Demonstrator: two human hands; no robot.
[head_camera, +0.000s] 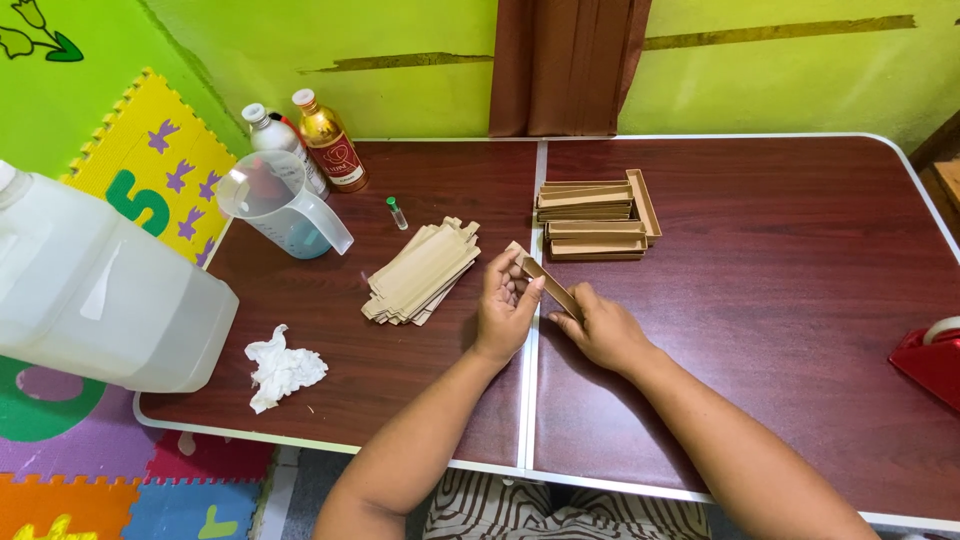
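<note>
Between both hands sits a slim brown cardboard box, partly folded, held over the middle seam of the dark red table. My left hand grips its upper end and my right hand grips its lower end. A fanned stack of flat cardboard blanks lies just left of my left hand. Behind the hands, a pile of folded slim boxes rests with one box leaning along its right side.
A clear measuring jug, two bottles, a small vial, a crumpled tissue and a large white jerrycan occupy the left side. A red tape dispenser sits at the right edge. Foam mats cover the floor.
</note>
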